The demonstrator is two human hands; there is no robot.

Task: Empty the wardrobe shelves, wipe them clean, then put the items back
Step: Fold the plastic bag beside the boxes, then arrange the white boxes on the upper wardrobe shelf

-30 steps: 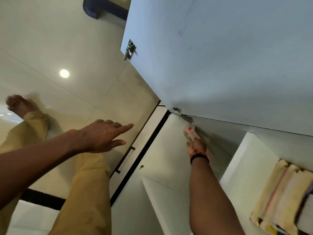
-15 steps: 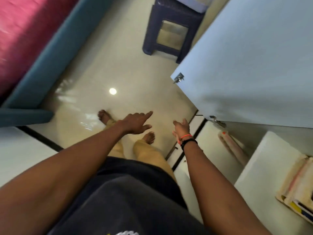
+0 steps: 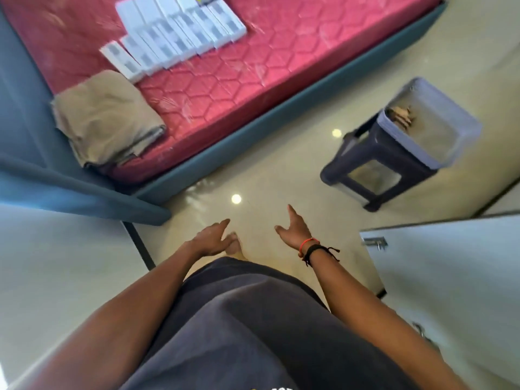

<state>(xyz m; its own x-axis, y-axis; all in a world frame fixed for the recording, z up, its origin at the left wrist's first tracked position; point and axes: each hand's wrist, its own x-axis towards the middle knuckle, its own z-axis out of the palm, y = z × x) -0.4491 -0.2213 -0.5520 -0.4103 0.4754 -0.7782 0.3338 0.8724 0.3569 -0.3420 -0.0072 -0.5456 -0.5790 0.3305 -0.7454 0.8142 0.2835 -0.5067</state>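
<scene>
My left hand (image 3: 211, 239) and my right hand (image 3: 292, 228) are both stretched out over the floor with fingers straight and nothing in them. On the red mattress (image 3: 270, 52) at the top lie several white boxes (image 3: 174, 32) in rows and a folded beige cloth (image 3: 109, 116). The white wardrobe door (image 3: 450, 263) stands open at the right edge, with a metal latch on it. The wardrobe shelves are out of view.
A dark plastic stool (image 3: 374, 161) carrying a grey bin (image 3: 433, 122) stands on the glossy cream floor to the right. The bed's teal frame (image 3: 281, 116) runs diagonally across the view. A white surface (image 3: 56, 263) fills the lower left.
The view has swung away from the wardrobe interior toward the bed. My right hand let go of the rolled item left on the lower shelf and now hangs empty beside the left.
</scene>
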